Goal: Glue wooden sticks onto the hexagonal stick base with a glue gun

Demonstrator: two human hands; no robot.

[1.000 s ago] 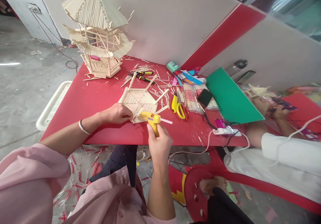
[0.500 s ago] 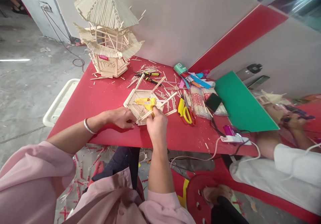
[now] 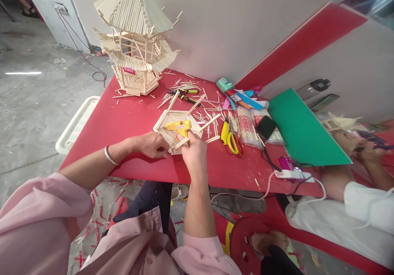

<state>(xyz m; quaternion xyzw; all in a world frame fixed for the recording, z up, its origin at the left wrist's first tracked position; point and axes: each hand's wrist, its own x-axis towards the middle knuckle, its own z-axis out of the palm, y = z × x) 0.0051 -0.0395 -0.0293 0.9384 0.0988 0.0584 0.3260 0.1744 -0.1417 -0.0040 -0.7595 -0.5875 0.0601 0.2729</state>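
My right hand (image 3: 194, 152) grips the handle of a yellow glue gun (image 3: 177, 126), whose nozzle points left over a hexagonal stick frame (image 3: 163, 123). Several sticks rise from the frame's corners. My left hand (image 3: 152, 145) is closed at the frame's near left corner, its fingers curled down; what they hold, if anything, is hidden. Both hands are low over the red table (image 3: 104, 123).
A stick pagoda (image 3: 135, 45) stands at the back left. Pliers (image 3: 187, 96), scissors (image 3: 230, 137), bagged sticks (image 3: 246, 125) and a green board (image 3: 308, 131) lie rightward. A power strip (image 3: 294, 174) sits near a person's white sleeve (image 3: 363, 205).
The view has shifted slightly, so the table's things appear a little further right. The glue gun stays over the frame in my right hand; my left hand keeps its place at the corner.
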